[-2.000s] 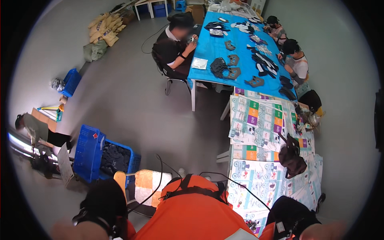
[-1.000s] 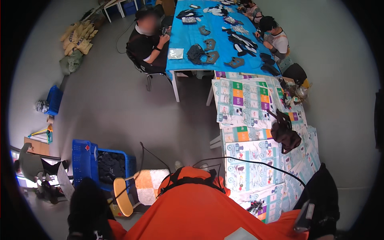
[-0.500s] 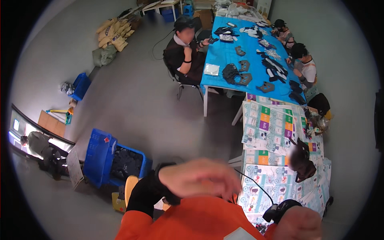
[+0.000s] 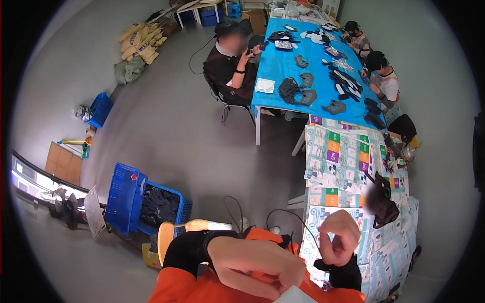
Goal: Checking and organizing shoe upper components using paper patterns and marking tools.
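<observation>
Presently, left hand (image 4: 255, 260) curls before the orange garment (image 4: 172, 288), right hand (image 4: 346, 232) curls near printed sheets (image 4: 384, 252) overlapping on the bench (image 4: 297, 203), presumably as protective cover; whether either grips anything, cannot tell.

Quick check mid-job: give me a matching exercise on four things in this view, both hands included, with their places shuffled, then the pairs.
Things:
1. left hand
2. right hand
3. white packet
4. heap of dark items

Places, as seen in the picture:
A. on the blue table cover
B. inside a blue crate
C. in front of the orange clothing
D. against the printed sheets

Pairs: 1-C, 2-D, 3-A, 4-B
</observation>
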`<move>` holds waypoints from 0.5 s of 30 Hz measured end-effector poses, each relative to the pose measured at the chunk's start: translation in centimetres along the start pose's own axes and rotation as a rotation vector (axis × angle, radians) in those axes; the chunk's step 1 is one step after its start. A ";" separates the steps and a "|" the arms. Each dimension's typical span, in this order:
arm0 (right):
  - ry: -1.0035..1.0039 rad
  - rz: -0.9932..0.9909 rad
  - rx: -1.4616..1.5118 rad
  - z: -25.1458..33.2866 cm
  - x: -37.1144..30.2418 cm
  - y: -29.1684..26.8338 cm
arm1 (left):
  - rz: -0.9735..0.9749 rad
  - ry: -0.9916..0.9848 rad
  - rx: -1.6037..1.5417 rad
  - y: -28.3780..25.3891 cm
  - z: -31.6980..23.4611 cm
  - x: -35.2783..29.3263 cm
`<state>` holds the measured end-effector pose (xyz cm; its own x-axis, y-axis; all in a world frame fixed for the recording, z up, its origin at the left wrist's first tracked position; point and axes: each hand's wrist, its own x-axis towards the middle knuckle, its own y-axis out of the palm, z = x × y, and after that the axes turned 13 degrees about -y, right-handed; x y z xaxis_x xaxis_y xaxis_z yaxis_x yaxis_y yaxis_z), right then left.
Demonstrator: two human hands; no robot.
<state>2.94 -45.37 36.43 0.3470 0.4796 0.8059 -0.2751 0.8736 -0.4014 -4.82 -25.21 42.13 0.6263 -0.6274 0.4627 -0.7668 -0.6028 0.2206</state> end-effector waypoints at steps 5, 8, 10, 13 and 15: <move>0.206 0.049 -0.038 -2.6 -2.5 1.7 | 0.001 0.013 0.012 0.5 1.1 0.7; 0.373 0.046 0.001 -3.7 -3.8 2.9 | 0.071 0.006 0.147 -0.3 0.4 0.5; 0.412 0.056 0.039 -4.2 -4.4 3.4 | 0.092 -0.020 0.226 0.0 0.2 -0.1; 0.512 0.106 0.051 -5.0 -5.9 4.1 | 0.049 -0.121 0.208 -0.7 1.3 -1.6; 0.565 0.118 0.045 -5.3 -6.7 4.2 | -0.099 -0.361 0.496 -2.3 1.6 -2.7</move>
<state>4.24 -44.47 27.03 0.7333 0.5537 0.3945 -0.3743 0.8132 -0.4457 -4.57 -22.94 38.96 0.7658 -0.6315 0.1218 -0.6001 -0.7697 -0.2177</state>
